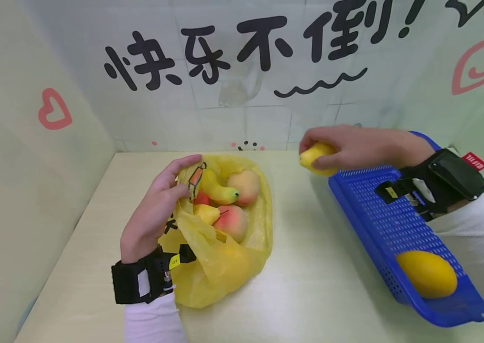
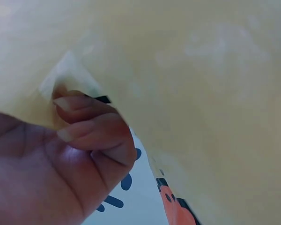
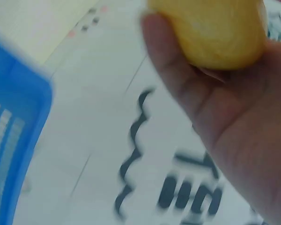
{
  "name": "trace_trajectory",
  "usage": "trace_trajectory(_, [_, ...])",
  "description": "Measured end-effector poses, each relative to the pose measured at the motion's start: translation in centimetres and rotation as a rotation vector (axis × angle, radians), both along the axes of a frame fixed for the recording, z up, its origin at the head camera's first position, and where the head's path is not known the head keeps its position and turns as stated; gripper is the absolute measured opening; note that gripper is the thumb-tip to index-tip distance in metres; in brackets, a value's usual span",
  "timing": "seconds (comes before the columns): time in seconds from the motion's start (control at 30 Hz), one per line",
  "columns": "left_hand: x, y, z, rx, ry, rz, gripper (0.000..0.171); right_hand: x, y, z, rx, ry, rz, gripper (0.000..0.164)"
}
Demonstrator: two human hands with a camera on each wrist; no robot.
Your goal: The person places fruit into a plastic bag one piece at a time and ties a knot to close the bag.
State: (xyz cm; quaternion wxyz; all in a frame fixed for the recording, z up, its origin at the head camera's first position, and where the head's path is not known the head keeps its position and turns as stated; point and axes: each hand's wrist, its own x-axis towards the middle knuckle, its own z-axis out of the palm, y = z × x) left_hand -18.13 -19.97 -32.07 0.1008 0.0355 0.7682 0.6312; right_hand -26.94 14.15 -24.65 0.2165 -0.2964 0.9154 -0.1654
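I have the pale tabletop (image 1: 302, 286) beneath me, with the blue basket (image 1: 400, 228) slanting along its right edge and the yellow plastic bag (image 1: 225, 276) lying left of centre, mouth facing up. I judge the step in hand to be carrying fruit from basket to bag; the next move seems to call for swinging the right hand (image 1: 347, 145) leftward over the tabletop between them, then lowering over the mouth while the left hand (image 1: 152, 209) steadies the rim. That left hand pinches the bag's left rim, thumb against curled fingers; the right hovers just beside the basket's far-left corner, fingers curled round one fruit. Around them, a mango (image 1: 428, 275) sits inside the basket toward its near end. Two peach-like fruits (image 1: 233, 224) and a banana (image 1: 218, 188) crowd the bag, so I expect little room at the top, and the loose folds on its near side could snag what I bring in. The lemon (image 1: 317, 157) is what my right fingers grasp, held off the tabletop near its far edge. Smallest, a bit of red (image 1: 201, 197) shows beside the banana, too covered for me to name.
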Motion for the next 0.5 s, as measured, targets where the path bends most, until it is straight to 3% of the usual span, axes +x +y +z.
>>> trace_trajectory(0.17, [0.0, 0.0, 0.2, -0.002, 0.007, 0.007, 0.063, 0.3, -4.3, -0.1, -0.133, 0.147, 0.115, 0.035])
trace_trajectory(0.27, [-0.1, 0.0, 0.2, 0.008, 0.015, 0.002, 0.063, 0.0, -6.4, -0.6, -0.177, 0.183, 0.192, 0.041])
trace_trajectory(0.5, [-0.1, 0.1, 0.1, 0.017, 0.012, -0.002, 0.062, -1.0, -9.7, -3.5, -0.222, 0.235, 0.281, 0.043])
